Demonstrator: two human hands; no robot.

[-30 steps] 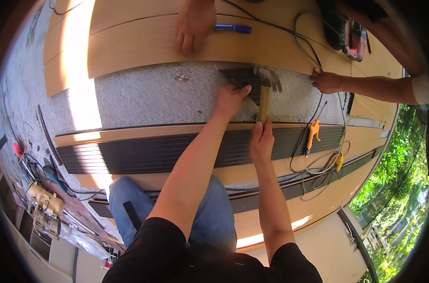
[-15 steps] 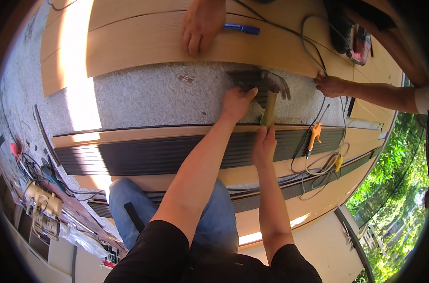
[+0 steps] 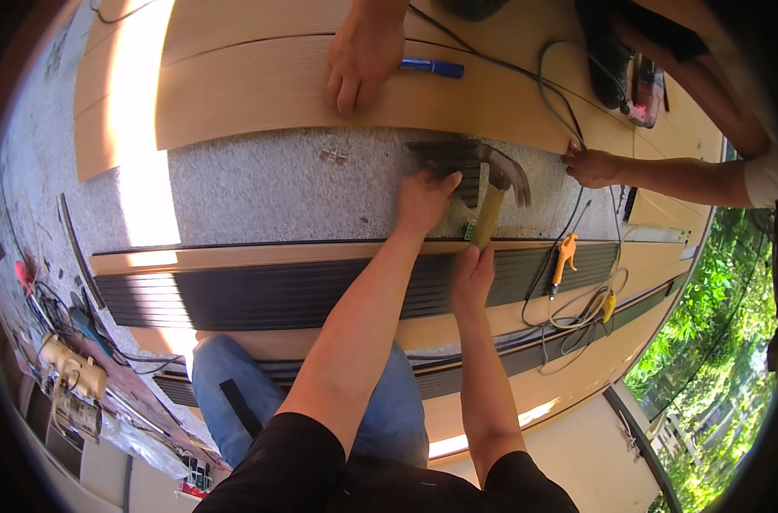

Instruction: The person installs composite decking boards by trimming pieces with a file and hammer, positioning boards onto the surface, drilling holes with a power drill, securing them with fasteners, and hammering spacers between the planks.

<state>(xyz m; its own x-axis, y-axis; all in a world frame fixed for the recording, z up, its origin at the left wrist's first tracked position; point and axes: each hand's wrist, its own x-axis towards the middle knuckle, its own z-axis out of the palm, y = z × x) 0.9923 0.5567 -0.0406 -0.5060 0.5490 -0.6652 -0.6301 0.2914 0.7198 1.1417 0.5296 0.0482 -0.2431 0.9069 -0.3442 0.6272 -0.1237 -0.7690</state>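
Observation:
My right hand (image 3: 474, 278) is closed round the wooden handle of a claw hammer (image 3: 490, 215). The dark metal head lies over a short black ribbed offcut (image 3: 468, 181), which stands by the edge of a wood-coloured board. My left hand (image 3: 427, 201) grips this offcut at its near side, thumb pointing toward the hammer head. Motion blurs the offcut's far end. On the board (image 3: 235, 94), another person's hand (image 3: 367, 60) presses down beside a blue marker (image 3: 440, 67). A second hand (image 3: 590, 164) of another person rests at the board's edge to the right.
Grey rough floor (image 3: 252, 184) shows between the far boards and a long black ribbed panel (image 3: 252, 289) before my knees. An orange air gun (image 3: 564, 261) and looped cables (image 3: 577, 321) lie to the right. A red-and-black power tool (image 3: 648, 94) sits far right.
The whole scene sits slightly lower in the picture. My hands, the hammer and the offcut keep almost the same places against the board's edge.

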